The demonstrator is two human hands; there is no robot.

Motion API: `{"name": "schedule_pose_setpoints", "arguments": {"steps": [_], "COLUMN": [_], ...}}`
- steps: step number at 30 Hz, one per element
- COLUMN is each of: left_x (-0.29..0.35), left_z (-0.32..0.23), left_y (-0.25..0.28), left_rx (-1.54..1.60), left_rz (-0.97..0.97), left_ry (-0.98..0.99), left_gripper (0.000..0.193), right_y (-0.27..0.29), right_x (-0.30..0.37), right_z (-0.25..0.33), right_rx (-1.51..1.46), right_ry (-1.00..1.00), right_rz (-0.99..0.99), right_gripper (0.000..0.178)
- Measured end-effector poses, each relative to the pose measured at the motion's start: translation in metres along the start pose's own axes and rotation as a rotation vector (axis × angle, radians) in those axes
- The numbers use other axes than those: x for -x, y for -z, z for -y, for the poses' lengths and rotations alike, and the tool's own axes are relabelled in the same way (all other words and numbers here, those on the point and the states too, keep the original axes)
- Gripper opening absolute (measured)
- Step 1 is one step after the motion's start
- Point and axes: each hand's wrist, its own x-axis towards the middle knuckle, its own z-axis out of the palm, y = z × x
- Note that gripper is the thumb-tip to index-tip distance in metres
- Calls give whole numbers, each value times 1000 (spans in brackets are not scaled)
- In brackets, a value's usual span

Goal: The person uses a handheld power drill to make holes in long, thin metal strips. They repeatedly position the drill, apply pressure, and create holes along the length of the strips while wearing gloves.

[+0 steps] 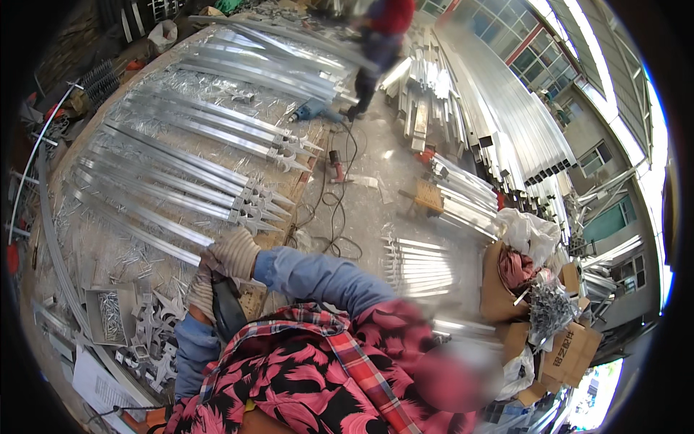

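Note:
My right hand (235, 254), in a ribbed knit work glove, is closed around the near end of a silver metal tube (173, 246); its fingers hide the tube's end. Just below, my gloved left hand (202, 295) is closed at a dark, elongated tool (230, 309), whose working end is hidden between the hands. The hands touch or nearly touch. Beyond them, several similar tubes (155, 177) lie side by side on the worktable, with pointed spear-shaped metal tips (264, 210) at their near ends.
An open box of screws (110, 316) and loose metal fittings (155, 336) lie at the left. A blue power tool (314, 111), a red-and-black drill (335, 166) and a black cable (338, 217) are farther off. Another person (379, 43) stands beyond. Cardboard boxes (571, 354) and stacked tubes (499, 116) are right.

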Motion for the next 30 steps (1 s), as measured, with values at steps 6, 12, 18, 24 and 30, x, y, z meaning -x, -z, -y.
{"name": "schedule_pose_setpoints", "arguments": {"steps": [6, 12, 18, 24, 30], "left_x": [32, 38, 44, 71, 65], "left_z": [-14, -16, -35, -57, -31], "left_y": [-16, -10, -27, -9, -12], "left_rx": [80, 18, 168, 285, 21], "left_rz": [-82, -117, 18, -18, -39], "left_ry": [-34, -65, -19, -3, -413], "left_gripper": [58, 47, 49, 53, 42], "right_y": [-3, 10, 10, 34, 9], "right_x": [-9, -19, -33, -93, -47], "right_z": [15, 27, 19, 50, 37], "right_rx": [-125, -136, 77, 168, -248], "right_ry": [-93, -80, 19, 433, -109], "right_rz": [76, 98, 188, 646, 76], "right_gripper": [36, 43, 37, 30, 71]}}
